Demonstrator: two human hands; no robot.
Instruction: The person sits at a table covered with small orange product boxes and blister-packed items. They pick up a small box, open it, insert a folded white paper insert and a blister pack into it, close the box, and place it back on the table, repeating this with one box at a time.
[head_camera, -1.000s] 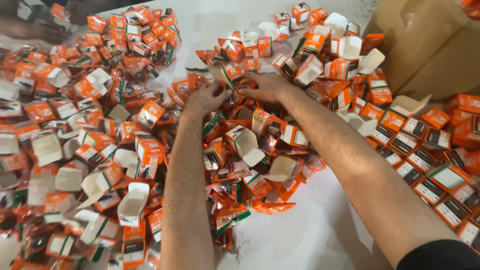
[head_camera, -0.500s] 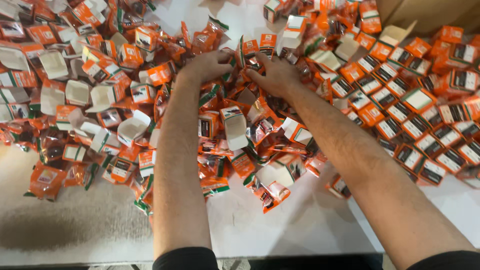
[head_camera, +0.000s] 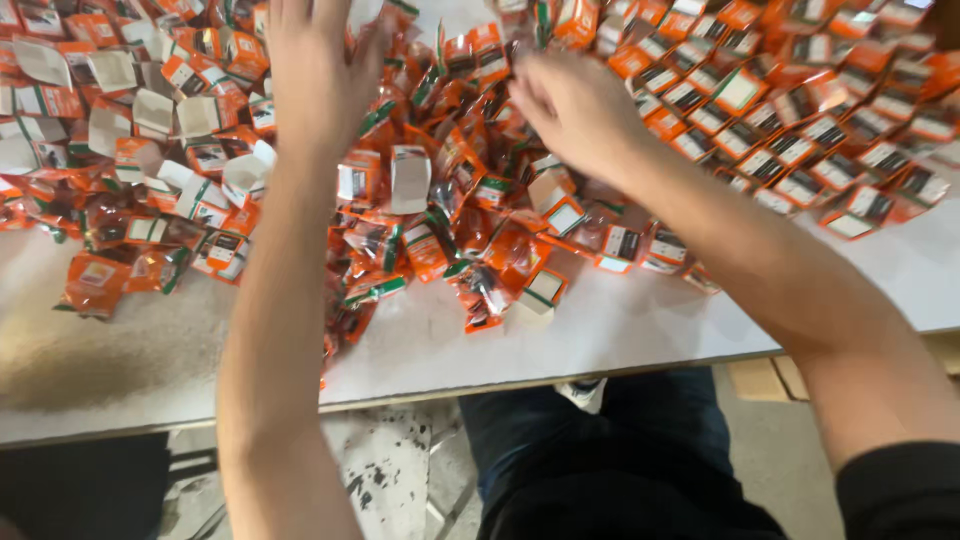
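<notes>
The pile of small orange boxes covers the upper half of the frame, spread over a white table whose near edge runs across the middle. Many boxes lie open with their pale flaps up; among them are flat orange packets, loose at the left and lower fringe of the pile. At the upper right, a neater group of closed boxes lies in rows, label side up, probably sorted apart from the loose ones.

The left hand lies flat on the pile at the upper centre-left, fingers spread and open, gripping nothing; the fingertips run out of the frame. The right hand rests on the pile at the upper centre, knuckles up, fingers curled downward into the boxes; whether they pinch 1 of them I cannot tell. Both forearms reach up from the bottom edge. Below the table edge, dark trousers and a speckled floor show.
</notes>
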